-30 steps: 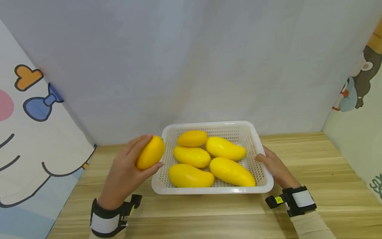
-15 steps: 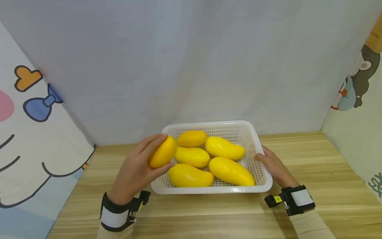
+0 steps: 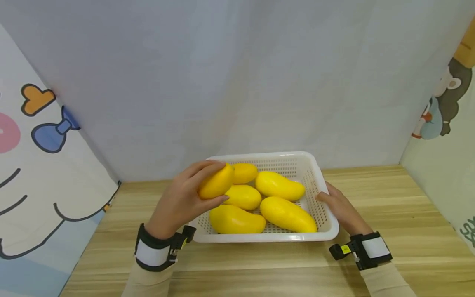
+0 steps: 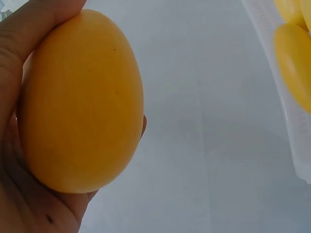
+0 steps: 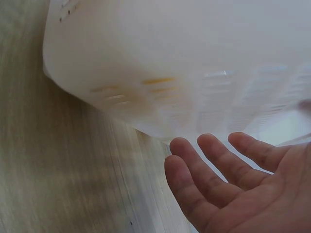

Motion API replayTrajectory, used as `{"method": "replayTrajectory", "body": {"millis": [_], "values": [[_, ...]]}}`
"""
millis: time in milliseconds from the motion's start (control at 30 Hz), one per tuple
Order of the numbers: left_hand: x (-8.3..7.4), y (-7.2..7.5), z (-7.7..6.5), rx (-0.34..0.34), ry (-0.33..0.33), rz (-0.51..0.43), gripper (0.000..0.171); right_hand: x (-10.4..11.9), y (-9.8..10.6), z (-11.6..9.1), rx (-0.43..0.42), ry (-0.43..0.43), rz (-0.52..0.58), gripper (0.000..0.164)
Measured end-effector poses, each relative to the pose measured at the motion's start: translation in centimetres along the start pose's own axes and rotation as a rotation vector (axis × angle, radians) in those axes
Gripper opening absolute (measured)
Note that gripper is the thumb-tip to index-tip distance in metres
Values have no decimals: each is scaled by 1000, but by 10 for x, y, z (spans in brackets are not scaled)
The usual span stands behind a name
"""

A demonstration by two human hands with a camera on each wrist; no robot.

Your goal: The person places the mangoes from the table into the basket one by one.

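Observation:
My left hand (image 3: 182, 198) grips a yellow mango (image 3: 217, 181) and holds it over the left rim of a white plastic basket (image 3: 267, 237). In the left wrist view the mango (image 4: 82, 102) fills the palm, with thumb and fingers curled round its sides. Several more mangoes lie in the basket, among them one at the front left (image 3: 237, 219) and one at the front right (image 3: 288, 214). My right hand (image 3: 343, 208) holds the basket's right side, thumb over the rim. The right wrist view shows its fingers (image 5: 218, 165) spread along the outer wall.
The basket stands on a wood-grain table (image 3: 259, 272) near a pale grey back wall (image 3: 237, 82). Side panels with cartoon prints stand at left (image 3: 48, 185) and right (image 3: 445, 165). Both wrists wear black straps with small cameras.
My left hand has moved right with the mango, from beside the basket to over its left part, partly covering mangoes behind. The right hand and the basket have stayed nearly still.

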State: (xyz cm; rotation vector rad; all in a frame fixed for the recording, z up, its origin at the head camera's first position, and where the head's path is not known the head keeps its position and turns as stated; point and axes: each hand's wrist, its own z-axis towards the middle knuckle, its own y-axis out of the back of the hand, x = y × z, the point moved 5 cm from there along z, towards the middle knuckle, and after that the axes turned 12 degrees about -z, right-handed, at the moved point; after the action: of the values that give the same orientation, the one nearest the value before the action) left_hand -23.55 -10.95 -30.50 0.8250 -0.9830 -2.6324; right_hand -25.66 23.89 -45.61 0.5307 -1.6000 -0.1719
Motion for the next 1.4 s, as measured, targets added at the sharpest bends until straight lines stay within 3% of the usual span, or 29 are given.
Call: {"method": "replayTrajectory", "body": {"millis": [433, 767, 1067, 1400], "values": [[3, -20, 19, 30, -63, -3, 64, -2, -1, 1, 4, 12, 10, 55], [7, -47, 41, 89, -138, 132, 63, -4, 1, 1, -13, -17, -13, 55], [20, -75, 54, 207, -104, 163, 62, -2, 1, 2, -12, -25, -7, 55], [36, -102, 60, 349, 0, 216, 62, -2, -1, 0, -5, -17, 3, 55]]}}
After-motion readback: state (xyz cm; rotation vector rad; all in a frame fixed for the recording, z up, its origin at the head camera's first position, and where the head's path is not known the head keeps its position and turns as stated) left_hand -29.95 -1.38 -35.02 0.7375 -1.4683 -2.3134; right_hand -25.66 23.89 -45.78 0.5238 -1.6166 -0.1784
